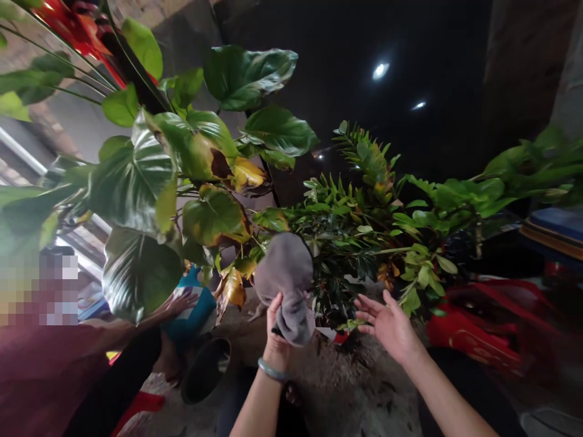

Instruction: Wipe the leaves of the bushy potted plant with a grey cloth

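While a gray cloth (285,270), its long axis nearly upright, is gripped by the left hand (276,335) just below the frame's centre, the right hand (390,326) is held spread open, farther right, near green leaves (424,276).

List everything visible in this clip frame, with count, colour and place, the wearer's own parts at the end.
Cloth: one, grey, bunched in the left hand
Large-leaved plant: one clump, green with yellow-brown patches, left
Smaller plants: several, count unclear, green, centre to right
Red decoration: one, red, upper left
Co-worker: one, dark red top, left edge
Container: one, blue, by the co-worker's hand
Bucket: one, dark, lower left
Bag: one, red, right
Stack: one, blue and brown, right edge
Panel: one, black, behind the plants
Bracelet: one, grey-green, left wrist
Left hand: one, bare, lower centre
Right hand: one, bare, right of the cloth
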Tool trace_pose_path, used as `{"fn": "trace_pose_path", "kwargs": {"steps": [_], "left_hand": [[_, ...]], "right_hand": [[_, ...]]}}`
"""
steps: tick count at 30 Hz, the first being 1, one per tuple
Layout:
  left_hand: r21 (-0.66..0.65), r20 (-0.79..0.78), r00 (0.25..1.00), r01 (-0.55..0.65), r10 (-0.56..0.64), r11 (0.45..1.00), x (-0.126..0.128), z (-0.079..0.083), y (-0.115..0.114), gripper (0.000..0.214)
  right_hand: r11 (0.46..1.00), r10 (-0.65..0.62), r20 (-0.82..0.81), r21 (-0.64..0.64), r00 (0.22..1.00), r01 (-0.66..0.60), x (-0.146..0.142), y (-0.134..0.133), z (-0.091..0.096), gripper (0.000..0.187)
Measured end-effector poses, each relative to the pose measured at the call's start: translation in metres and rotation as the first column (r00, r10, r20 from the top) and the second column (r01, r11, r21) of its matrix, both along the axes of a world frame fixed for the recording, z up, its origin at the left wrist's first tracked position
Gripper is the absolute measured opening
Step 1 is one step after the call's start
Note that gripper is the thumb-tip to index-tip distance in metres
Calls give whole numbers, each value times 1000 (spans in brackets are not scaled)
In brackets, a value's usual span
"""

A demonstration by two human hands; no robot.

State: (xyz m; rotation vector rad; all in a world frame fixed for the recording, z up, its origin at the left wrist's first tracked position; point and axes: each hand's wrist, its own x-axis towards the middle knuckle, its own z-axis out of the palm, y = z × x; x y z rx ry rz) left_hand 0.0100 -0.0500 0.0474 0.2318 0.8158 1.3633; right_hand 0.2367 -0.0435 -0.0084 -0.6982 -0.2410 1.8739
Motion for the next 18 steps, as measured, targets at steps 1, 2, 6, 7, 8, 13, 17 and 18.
{"fn": "trace_pose_path", "kwargs": {"steps": [1, 2, 6, 7, 8, 13, 17, 18], "left_hand": [[-87, -19, 1000, 10, -12, 996, 4, -11, -9, 19], [-169, -28, 999, 39, -44, 985, 7, -25, -21, 15], [-236, 6, 974, 220, -225, 946, 14, -69, -69, 23], [-196, 8, 965, 260, -264, 946, 14, -68, -72, 25], [-139, -4, 962, 272, -275, 952, 15, -61, -70, 25], [192, -120, 984, 154, -133, 969, 34, 24, -2, 36], [40, -96, 981, 175, -170, 984, 54, 45, 32, 25], [-38, -96, 973, 206, -208, 978, 55, 36, 28, 19]], "right_hand": [[1000, -2, 2, 0, 1000, 2, 0, 0, 0, 39], [1000, -4, 1, -2, 1000, 4, 0, 0, 0, 39], [1000, -9, -10, 3, 1000, 9, 0, -1, 1, 42], [1000, -5, -16, 16, 1000, 5, 0, -1, 0, 42], [1000, 4, -21, 31, 1000, -3, 0, -1, 0, 40], [996, 45, -43, 73, 998, -41, -1, -1, -2, 40], [996, 43, -28, 73, 999, -41, -2, -1, -2, 42], [997, 40, -20, 72, 999, -38, -2, -1, -3, 42]]}}
